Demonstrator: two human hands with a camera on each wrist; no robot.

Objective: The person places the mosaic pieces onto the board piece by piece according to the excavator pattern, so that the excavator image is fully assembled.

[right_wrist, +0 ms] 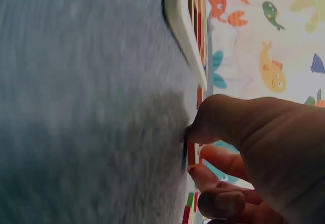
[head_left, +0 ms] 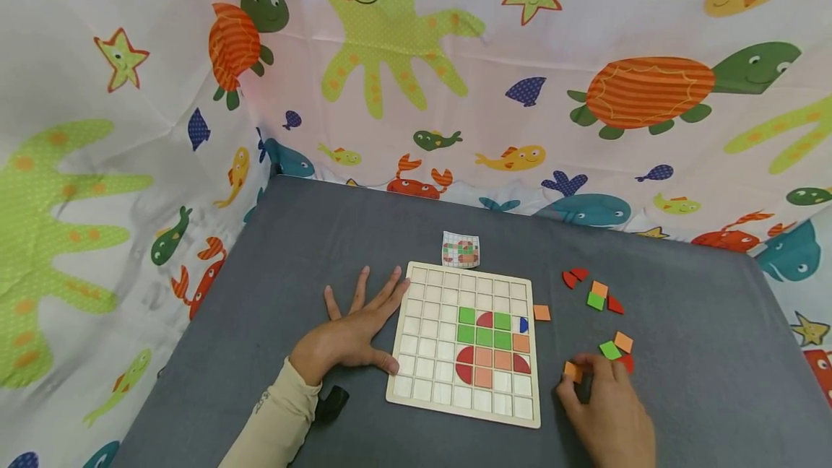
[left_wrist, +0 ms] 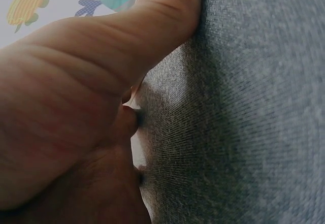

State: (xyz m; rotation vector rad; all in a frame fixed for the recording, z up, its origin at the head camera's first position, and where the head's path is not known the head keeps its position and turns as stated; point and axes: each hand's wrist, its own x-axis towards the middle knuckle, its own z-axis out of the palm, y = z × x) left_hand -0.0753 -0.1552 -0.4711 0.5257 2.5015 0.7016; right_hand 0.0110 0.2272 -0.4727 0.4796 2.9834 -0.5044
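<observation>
A wooden grid board (head_left: pixel 425 388) lies on the grey cloth, with green, red, orange and blue pieces in its right half. My left hand (head_left: pixel 354 338) rests spread beside the board, thumb and fingertips at its left edge. In the left wrist view, that hand's thumb (left_wrist: pixel 167 10) stretches along the cloth. To the right of the board, my right hand (head_left: pixel 611 410) pinches an orange square tile (head_left: pixel 572 372) between thumb and fingers. The right wrist view shows this tile (right_wrist: pixel 191 154) edge-on, low over the cloth.
Behind the board is a small pattern card (head_left: pixel 461 249). One orange tile (head_left: pixel 542 313) lies by the board's right edge. Further right are loose pieces, among them a green tile (head_left: pixel 609 350) and a red quarter-round (head_left: pixel 614 305). A printed curtain (head_left: pixel 455 150) encloses the table.
</observation>
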